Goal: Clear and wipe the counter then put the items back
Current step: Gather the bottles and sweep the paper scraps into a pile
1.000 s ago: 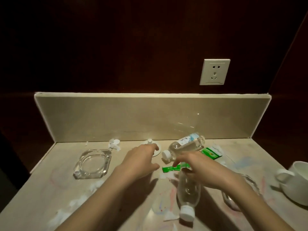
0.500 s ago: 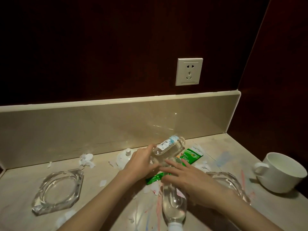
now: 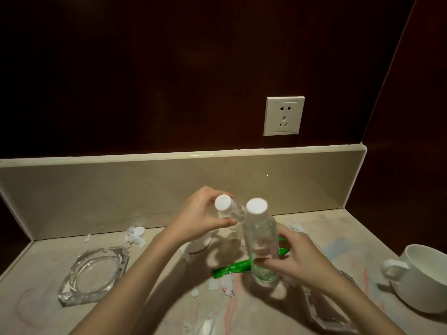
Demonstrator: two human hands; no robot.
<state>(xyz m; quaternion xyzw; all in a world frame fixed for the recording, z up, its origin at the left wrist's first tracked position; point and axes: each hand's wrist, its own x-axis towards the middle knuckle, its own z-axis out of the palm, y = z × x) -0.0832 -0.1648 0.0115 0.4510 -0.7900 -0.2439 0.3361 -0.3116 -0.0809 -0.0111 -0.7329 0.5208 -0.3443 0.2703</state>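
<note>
Two clear plastic water bottles with white caps are lifted above the beige counter (image 3: 314, 228). My left hand (image 3: 200, 217) grips the farther bottle (image 3: 223, 206) near its neck. Around the lower body of the nearer bottle (image 3: 260, 240), my right hand (image 3: 300, 259) is curled, and the bottle stands upright. Below them lies a green sachet (image 3: 229, 270). A second green packet shows only as a sliver behind the nearer bottle.
A square glass ashtray (image 3: 93, 274) sits at the left and another glass ashtray (image 3: 326, 308) at the front right, partly under my right forearm. A white cup (image 3: 420, 279) stands at far right. White paper scraps (image 3: 135, 235) and coloured smears cover the counter. A white lid (image 3: 198, 245) lies behind my left wrist.
Both bottles, which lay on the counter, have been picked up and turned cap-up, one in each hand. The camera view shifted to the left and closer.
</note>
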